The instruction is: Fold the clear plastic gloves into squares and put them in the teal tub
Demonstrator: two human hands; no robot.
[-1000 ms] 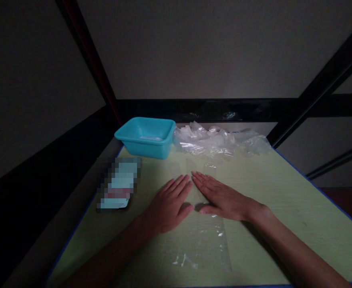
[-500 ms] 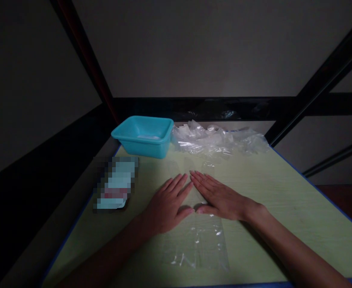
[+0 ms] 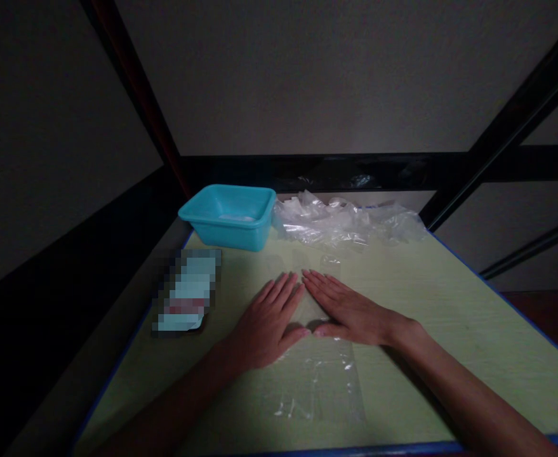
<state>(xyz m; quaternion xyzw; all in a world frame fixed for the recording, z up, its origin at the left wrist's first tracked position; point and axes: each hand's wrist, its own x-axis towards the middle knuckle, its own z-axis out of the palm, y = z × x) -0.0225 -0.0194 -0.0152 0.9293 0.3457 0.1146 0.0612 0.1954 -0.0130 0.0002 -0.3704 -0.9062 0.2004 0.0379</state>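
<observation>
My left hand [image 3: 266,324] and my right hand [image 3: 348,309] lie flat, palms down, side by side on a clear plastic sheet [image 3: 319,387] spread on the pale green table [image 3: 450,330]. The fingers of both are stretched out and point away from me, with fingertips and thumbs nearly touching. The sheet reaches from under the palms toward the near table edge. Neither hand holds anything.
A turquoise plastic tub [image 3: 228,216] stands at the far left of the table. Beside it, along the back edge, lies a heap of crumpled clear plastic bags [image 3: 348,223]. A blurred flat object [image 3: 186,290] rests at the left edge. Black frame bars [image 3: 507,82] surround the table.
Both hands have stayed flat on the sheet in nearly the same spot. The view shifted slightly.
</observation>
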